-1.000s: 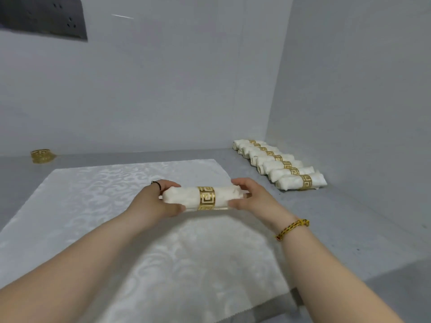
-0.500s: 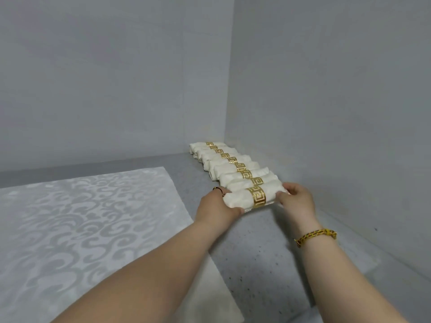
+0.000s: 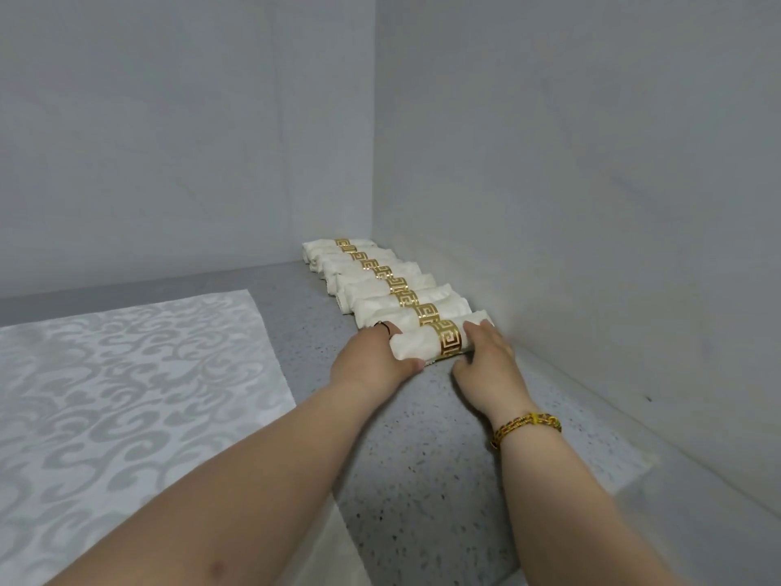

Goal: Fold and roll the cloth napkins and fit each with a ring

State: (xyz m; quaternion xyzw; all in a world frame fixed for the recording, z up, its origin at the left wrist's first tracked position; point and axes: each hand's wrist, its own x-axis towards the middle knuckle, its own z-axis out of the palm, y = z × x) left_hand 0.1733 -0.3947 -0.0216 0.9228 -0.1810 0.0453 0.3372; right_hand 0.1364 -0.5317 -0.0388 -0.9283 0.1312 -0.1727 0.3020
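Both grips, L hand [image 3: 372,360] & R hand [image 3: 486,361], clasp rolled napkin [image 3: 413,344] btwn them.

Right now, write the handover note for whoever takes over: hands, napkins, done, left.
Left hand and right hand each hold an end of the nearest roll, its gold ring on, at the near end of the row of ringed rolls along the right wall.
Done: that roll is rolled, ringed and lined up.
Left: release it; a patterned cloth lies spread flat to the left, possibly next.
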